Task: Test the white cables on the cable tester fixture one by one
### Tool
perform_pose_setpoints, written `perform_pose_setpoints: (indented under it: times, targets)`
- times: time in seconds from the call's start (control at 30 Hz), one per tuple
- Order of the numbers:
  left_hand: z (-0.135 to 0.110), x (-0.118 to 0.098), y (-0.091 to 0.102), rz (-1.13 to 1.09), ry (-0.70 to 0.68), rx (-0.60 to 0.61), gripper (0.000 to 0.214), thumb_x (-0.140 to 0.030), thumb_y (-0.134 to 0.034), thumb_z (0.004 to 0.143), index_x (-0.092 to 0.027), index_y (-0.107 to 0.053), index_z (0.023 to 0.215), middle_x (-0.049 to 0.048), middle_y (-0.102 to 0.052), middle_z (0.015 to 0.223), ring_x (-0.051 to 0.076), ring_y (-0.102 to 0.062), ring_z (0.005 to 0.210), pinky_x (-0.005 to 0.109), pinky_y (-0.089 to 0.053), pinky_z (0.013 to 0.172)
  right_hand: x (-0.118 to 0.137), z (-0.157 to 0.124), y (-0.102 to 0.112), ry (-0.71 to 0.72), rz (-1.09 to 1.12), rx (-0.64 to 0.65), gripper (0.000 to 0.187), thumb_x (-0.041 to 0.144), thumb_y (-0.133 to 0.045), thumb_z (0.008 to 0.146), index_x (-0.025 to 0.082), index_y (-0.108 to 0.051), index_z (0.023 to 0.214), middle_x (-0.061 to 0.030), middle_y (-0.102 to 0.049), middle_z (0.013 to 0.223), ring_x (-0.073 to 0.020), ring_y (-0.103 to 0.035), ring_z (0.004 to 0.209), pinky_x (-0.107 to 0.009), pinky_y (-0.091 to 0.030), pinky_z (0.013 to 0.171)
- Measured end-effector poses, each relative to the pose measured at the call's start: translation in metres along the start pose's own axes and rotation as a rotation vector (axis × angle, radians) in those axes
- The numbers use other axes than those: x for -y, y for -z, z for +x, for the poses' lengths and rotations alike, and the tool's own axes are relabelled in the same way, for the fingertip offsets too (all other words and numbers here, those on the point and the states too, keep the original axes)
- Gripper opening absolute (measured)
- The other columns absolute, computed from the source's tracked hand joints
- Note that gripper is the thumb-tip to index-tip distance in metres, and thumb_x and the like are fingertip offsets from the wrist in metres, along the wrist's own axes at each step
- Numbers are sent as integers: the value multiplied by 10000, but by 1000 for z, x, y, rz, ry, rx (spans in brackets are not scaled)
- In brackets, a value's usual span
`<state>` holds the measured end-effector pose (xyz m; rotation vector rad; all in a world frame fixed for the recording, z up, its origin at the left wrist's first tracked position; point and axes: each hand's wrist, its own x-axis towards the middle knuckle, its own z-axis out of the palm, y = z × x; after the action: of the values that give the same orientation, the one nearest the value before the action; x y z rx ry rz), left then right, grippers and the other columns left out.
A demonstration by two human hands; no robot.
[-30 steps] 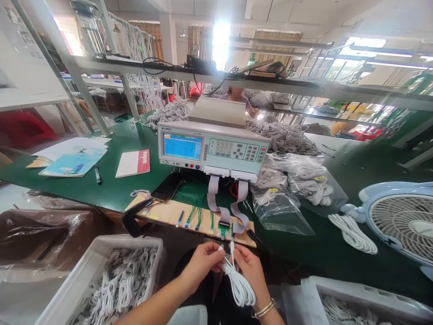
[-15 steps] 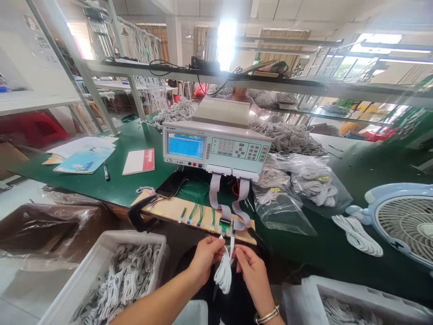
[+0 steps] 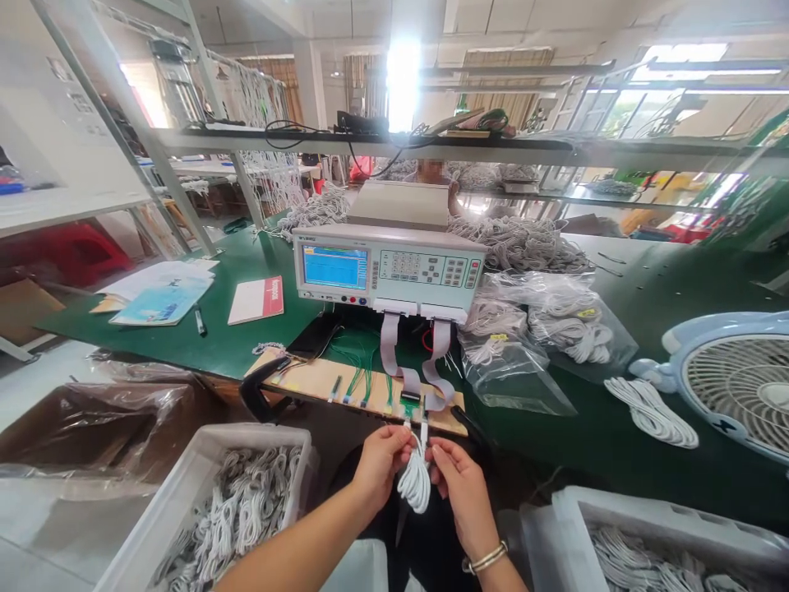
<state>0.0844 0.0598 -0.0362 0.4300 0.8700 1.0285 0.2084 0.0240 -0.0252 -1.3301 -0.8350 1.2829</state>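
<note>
A coiled white cable [image 3: 414, 485] hangs between my hands at the front edge of the wooden board [image 3: 376, 386]. My left hand [image 3: 383, 460] pinches one end of it, just below a small green circuit board [image 3: 408, 406] on the wood. At the other end, my right hand [image 3: 453, 469] has its thumb and fingers closed beside a white plug [image 3: 424, 432] that points up at the board's edge. Grey ribbon cables [image 3: 389, 349] run from the bench tester [image 3: 394, 267], with its lit blue screen, down to the board.
White bins of coiled cables stand at left [image 3: 296, 456] and right [image 3: 573, 526]. Bagged cables [image 3: 505, 353], a loose coil [image 3: 653, 415] and a fan [image 3: 733, 386] lie along the right of the green table. A person [image 3: 431, 171] is behind the tester.
My left hand and its cable end have moved up to the small circuit board. The coil has risen a little with it. The camera view has shifted slightly.
</note>
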Motion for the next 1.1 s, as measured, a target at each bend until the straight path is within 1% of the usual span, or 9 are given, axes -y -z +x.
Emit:
perform_pose_setpoints:
  times: [0.13,0.3,0.47,0.57,0.7,0.87,0.93,1.0,1.1]
  targets:
    - [-1,-14,2,70,99,79,309,-358,-663,557,-102,-597,716,-21,-472,549,36,-373,455,161,-255,447,3,5,-5,-90,106,39,246,341,-577,682,150,-568,837,27,-518,591,-63,-414,438,-153,-275,355]
    - [5,-21,-1,172,115,95,459,-536,-545,593,-109,-623,741,-45,-373,524,32,-281,422,180,-187,428,1,20,-6,-172,5,32,268,426,-585,636,163,-533,637,77,-395,424,-43,-309,321,-152,-195,295]
    - [16,-17,-1,223,98,111,494,-561,-520,591,-108,-630,752,-38,-380,534,36,-293,418,186,-182,424,-7,34,-5,-214,-139,60,413,512,-567,609,151,-551,810,110,-303,380,-36,-253,274,-155,-169,274]
    - [16,-17,0,240,82,116,485,-547,-516,604,-102,-633,756,-31,-388,541,35,-296,421,184,-184,421,-8,36,-8,-170,-159,38,437,504,-577,608,138,-566,848,106,-299,388,-44,-271,304,-160,-185,294]
    - [14,-18,-2,250,80,86,447,-518,-529,611,-101,-626,738,-34,-397,528,33,-300,410,178,-197,418,-5,35,-13,-65,-160,35,393,482,-596,601,126,-604,765,65,-408,417,-83,-368,389,-194,-309,375]
    - [1,-18,-8,141,77,16,358,-428,-579,610,-95,-613,736,-18,-469,539,48,-384,448,165,-270,443,6,22,-22,109,-270,38,343,434,-512,703,104,-607,727,13,-510,524,-99,-410,470,-202,-331,429]
    - [-9,-14,-6,100,123,-8,334,-397,-587,616,-101,-605,770,5,-525,584,72,-447,491,174,-323,469,7,15,-26,124,-304,21,366,429,-471,728,91,-610,726,-5,-533,552,-100,-417,483,-201,-330,430]
    - [-16,-7,-1,72,205,-31,326,-375,-581,629,-122,-589,834,24,-567,654,105,-501,549,197,-371,494,2,9,-28,109,-313,-58,351,406,-460,738,96,-624,727,-9,-556,578,-97,-434,494,-196,-343,445]
    - [-21,6,11,59,335,-15,318,-311,-553,658,-191,-547,952,21,-604,754,146,-554,630,249,-429,549,-15,0,-31,66,-329,-152,319,358,-460,743,109,-639,655,20,-518,478,-75,-410,420,-173,-308,385]
